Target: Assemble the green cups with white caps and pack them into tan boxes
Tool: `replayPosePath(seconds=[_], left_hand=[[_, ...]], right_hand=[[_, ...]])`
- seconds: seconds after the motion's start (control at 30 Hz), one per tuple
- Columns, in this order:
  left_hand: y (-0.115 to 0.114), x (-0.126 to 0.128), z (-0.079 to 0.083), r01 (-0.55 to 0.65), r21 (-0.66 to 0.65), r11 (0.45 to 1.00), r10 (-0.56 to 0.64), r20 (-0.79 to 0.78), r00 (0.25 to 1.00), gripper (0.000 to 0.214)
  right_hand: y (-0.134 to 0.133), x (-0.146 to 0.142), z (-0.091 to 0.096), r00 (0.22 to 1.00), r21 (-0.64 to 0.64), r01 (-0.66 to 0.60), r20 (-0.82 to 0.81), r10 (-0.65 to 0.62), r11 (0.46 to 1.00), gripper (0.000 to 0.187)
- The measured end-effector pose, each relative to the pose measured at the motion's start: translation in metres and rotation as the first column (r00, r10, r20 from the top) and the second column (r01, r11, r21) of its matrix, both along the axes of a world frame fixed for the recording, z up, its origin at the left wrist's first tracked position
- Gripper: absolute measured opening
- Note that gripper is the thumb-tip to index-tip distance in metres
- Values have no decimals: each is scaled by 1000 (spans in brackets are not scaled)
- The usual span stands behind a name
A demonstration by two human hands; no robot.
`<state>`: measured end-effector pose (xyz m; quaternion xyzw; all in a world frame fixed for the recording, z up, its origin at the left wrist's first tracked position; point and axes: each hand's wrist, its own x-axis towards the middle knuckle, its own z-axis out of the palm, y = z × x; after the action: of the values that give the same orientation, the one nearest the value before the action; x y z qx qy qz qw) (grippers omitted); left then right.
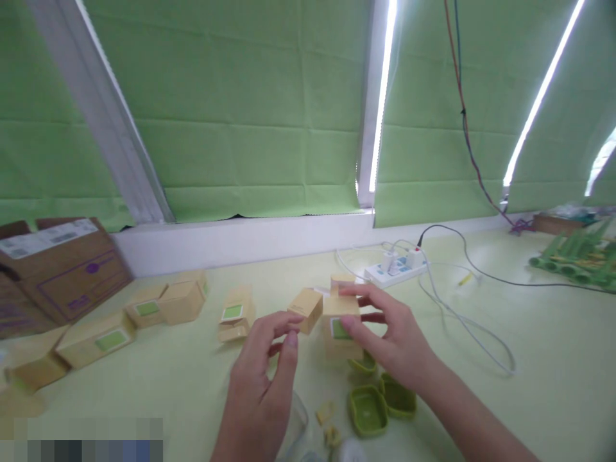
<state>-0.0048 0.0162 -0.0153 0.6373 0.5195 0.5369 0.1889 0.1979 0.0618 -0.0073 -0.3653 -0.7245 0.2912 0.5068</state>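
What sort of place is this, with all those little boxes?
It looks like a workroom or packing area, though I can't be sure: a wide table bears little pale-yellow boxes, a brown carton and a power strip.

Over the near table point(168, 385), a hand could pass between the row of cartons point(94, 340) and the left hand point(262, 378). The yellow box point(337, 335) at the right hand point(389, 330) blocks the middle, green cups point(368, 410) crowd its near side, and farther right a power strip point(397, 274) and looping white cable point(464, 316) obstruct
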Motion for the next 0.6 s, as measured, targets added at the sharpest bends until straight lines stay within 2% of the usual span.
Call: replayPosePath(seconds=[0.1, 0.2, 0.3, 0.4, 0.5, 0.6], left_hand=[[1, -3, -1, -18, -57, 998, 21, 54, 998, 18], [1, -5, -1, -14, -84, 996, 21, 86, 996, 16], [1, -5, 0, -13, -82, 997, 20, 92, 996, 14], [1, -3, 2, -12, -82, 997, 19, 86, 996, 12], [0, -1, 3, -14, -83, 996, 21, 85, 996, 12], [0, -3, 3, -14, -85, 996, 22, 96, 995, 13]], right_hand=[[12, 15, 0, 981, 23, 192, -47, -190, 981, 26], [24, 32, -5, 950, 68, 307, 28, -310, 949, 28], [36, 46, -15, 914, 169, 324, 199, -354, 931, 26], [44, 53, -27, 895, 188, 295, 289, -340, 937, 25], [47, 53, -35, 886, 193, 257, 345, -311, 947, 31], [47, 50, -35, 879, 217, 257, 352, -322, 942, 27]])
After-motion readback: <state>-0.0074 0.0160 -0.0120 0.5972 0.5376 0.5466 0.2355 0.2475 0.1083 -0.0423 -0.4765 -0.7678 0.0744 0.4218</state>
